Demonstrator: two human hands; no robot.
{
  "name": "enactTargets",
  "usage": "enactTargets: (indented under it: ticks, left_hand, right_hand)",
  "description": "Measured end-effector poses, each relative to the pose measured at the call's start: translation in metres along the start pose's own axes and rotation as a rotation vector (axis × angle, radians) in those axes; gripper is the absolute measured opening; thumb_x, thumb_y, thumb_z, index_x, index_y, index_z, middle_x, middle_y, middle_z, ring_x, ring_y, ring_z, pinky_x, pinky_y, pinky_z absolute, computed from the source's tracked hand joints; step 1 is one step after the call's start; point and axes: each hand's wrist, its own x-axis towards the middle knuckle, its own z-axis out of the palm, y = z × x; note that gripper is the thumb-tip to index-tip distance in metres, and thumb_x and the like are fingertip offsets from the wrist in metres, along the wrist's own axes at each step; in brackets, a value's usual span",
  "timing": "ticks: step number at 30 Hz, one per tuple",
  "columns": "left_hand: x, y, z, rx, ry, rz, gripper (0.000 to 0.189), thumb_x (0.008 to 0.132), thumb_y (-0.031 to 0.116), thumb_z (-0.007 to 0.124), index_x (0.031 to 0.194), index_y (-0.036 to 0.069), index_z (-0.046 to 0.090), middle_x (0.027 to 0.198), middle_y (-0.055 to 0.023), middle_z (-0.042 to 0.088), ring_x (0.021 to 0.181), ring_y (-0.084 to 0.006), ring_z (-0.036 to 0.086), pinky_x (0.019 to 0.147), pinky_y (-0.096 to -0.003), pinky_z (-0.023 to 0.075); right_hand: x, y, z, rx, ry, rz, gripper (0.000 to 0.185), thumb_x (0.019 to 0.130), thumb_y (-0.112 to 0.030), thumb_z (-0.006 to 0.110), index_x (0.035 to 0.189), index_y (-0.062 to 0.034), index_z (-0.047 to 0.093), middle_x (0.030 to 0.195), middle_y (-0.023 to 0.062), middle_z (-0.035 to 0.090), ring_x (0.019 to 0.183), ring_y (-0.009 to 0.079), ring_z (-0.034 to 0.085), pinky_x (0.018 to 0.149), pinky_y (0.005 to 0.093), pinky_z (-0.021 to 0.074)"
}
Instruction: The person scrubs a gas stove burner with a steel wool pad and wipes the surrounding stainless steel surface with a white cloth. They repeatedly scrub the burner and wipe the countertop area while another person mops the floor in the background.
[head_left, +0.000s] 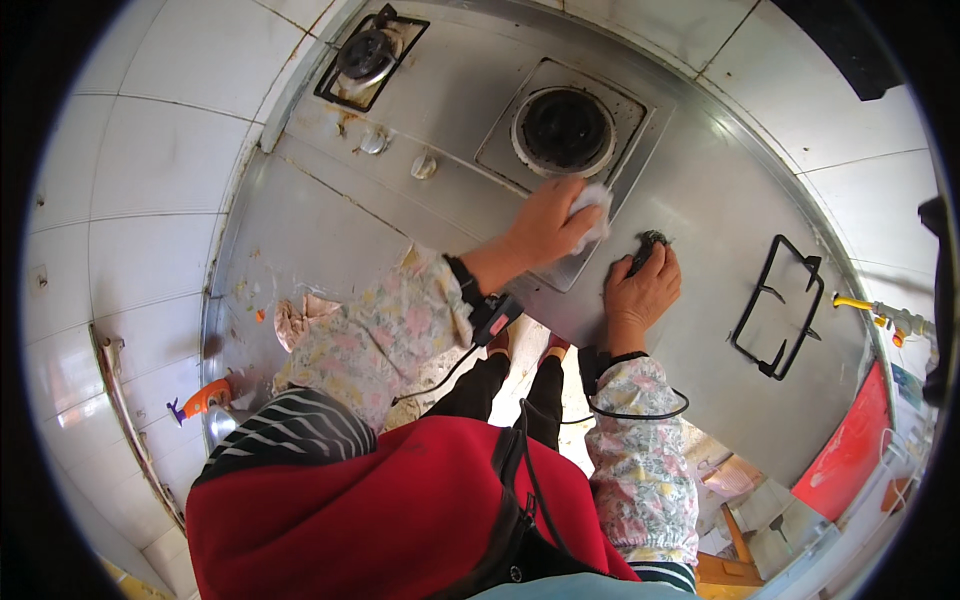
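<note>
My left hand (551, 223) is closed around a crumpled white cloth or tissue (594, 217), blurred by motion, at the front edge of the recessed steel hob panel (510, 142). Behind it sits a round black gas burner (566, 127) in a pale ring. On the steel top to the right, my right hand (645, 289) grips a dark scouring pad (651, 246). Farther right lies a black pan support (776, 307), off its burner. Two control knobs (424, 166) are left of the burner panel.
A second burner (365, 55) with its pan support stands at the back left. A crumpled pinkish cloth (300, 319) and an orange spray bottle (206, 399) are at the left. A yellow gas hose (853, 301) with a valve is at the right. Tiled walls border the steel top.
</note>
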Motion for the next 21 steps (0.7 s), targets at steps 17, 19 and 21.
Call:
enactTargets:
  ticks: [17,19,21]
  left_hand:
    - [0.205,-0.096,0.120,0.662,-0.154,0.244,0.048,0.094,0.029,0.064,0.133,0.002,0.056,0.134,-0.0218,0.057,0.126,-0.0425,0.053,0.106,-0.0527,0.0452]
    - [0.189,-0.087,0.107,0.598,-0.197,0.277,0.048,0.093,0.028,0.065,0.131,0.000,0.056,0.133,-0.0219,0.057,0.125,-0.0425,0.053,0.106,-0.0519,0.0451]
    - [0.166,-0.075,0.095,0.584,-0.274,0.331,0.049,0.091,0.026,0.066,0.130,-0.003,0.055,0.133,-0.0222,0.056,0.124,-0.0419,0.053,0.106,-0.0508,0.0446]
  right_hand:
    - [-0.002,-0.005,-0.002,0.036,0.001,0.021,0.050,0.080,-0.022,0.069,0.127,-0.0066,0.059,0.133,0.0160,0.058,0.127,0.0383,0.053,0.104,0.0520,0.0418]
    - [-0.002,-0.005,-0.001,0.033,0.001,0.030,0.050,0.080,-0.023,0.069,0.127,-0.0066,0.059,0.133,0.0158,0.058,0.127,0.0383,0.053,0.104,0.0521,0.0417]
    - [-0.001,-0.005,0.000,0.018,0.011,0.028,0.051,0.080,-0.023,0.069,0.127,-0.0067,0.059,0.133,0.0156,0.059,0.127,0.0384,0.053,0.104,0.0520,0.0418]
